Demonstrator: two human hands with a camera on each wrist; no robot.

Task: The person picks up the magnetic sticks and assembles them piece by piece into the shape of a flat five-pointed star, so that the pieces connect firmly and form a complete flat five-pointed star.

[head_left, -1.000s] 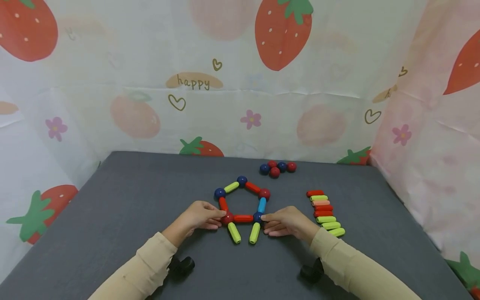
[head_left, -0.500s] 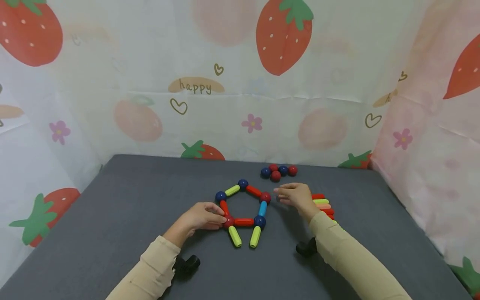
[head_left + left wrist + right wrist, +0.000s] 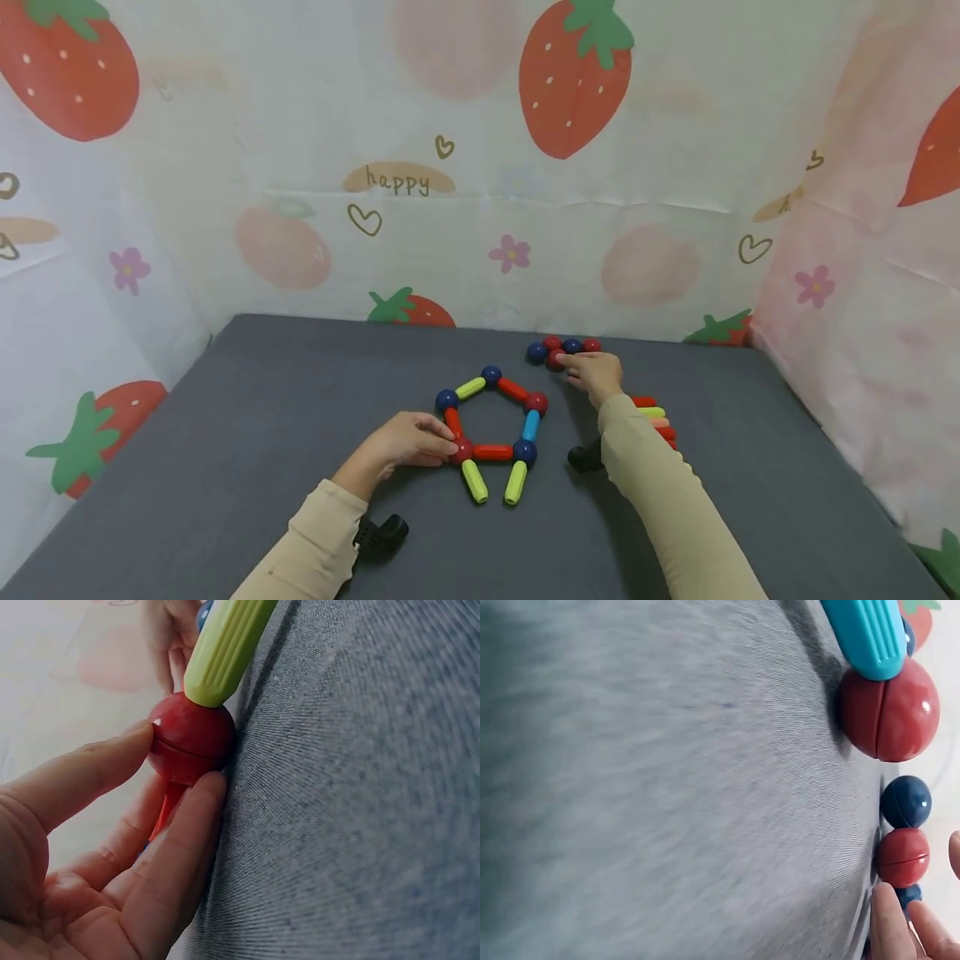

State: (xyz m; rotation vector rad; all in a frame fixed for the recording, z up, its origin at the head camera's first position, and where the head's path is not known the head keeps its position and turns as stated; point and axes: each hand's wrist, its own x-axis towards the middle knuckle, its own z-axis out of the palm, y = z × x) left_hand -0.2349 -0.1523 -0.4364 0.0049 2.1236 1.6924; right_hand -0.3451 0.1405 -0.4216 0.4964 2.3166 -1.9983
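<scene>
My left hand [image 3: 408,440] pinches a red ball [image 3: 191,739] between thumb and fingers, at the near left corner of a five-sided ring of magnetic sticks and balls. From that ball a yellow-green stick [image 3: 475,482] points toward me; a second yellow-green stick [image 3: 515,483] extends from the blue ball [image 3: 525,452] at the near right corner. My right hand [image 3: 595,372] reaches over a group of loose balls at the back. Its fingertips are right at a loose red ball [image 3: 902,857], thumb held apart from the fingers in the right wrist view.
Loose blue [image 3: 537,353] and red balls sit together near the table's far edge. Several loose sticks [image 3: 651,412] lie in a row on the right, partly hidden by my right sleeve. A strawberry-print cloth [image 3: 420,250] hangs behind the dark grey table [image 3: 300,375].
My right hand has left the near right blue ball and moved away from me to the loose balls at the back. My left hand stays on the red corner ball.
</scene>
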